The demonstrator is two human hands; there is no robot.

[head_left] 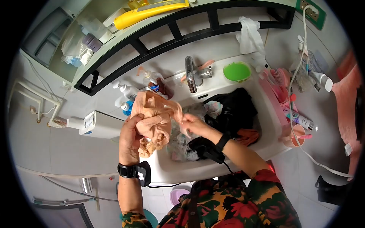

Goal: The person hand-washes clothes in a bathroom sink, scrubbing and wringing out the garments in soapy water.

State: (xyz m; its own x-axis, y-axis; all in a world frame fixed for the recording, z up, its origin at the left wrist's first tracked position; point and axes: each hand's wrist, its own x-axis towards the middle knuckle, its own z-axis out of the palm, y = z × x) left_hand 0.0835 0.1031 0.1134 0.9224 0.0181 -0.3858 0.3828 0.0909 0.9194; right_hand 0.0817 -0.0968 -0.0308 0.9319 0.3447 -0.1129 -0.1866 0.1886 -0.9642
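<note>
A bunched, peach-coloured garment (154, 117) is held up over the left side of the white sink (167, 173). My left hand (131, 133) is closed round its left edge. On the other side my right hand (194, 125) pinches a stretched strip of the same cloth. Below and to the right, dark wet clothes (235, 110) lie in the basin, with a patterned light cloth (213, 108) and a rust-coloured cloth (247, 136) among them. Suds and water show under my right hand. Behind the clothes stands the chrome faucet (191, 76).
A green soap dish (236, 71) and pump bottles (127, 91) stand on the sink's back rim. Overhead runs a black-framed shelf (175, 30) with a yellow tube (150, 14). At the right are a pink basket (279, 95), a pink cup (294, 136) and a hanging white cable (292, 79).
</note>
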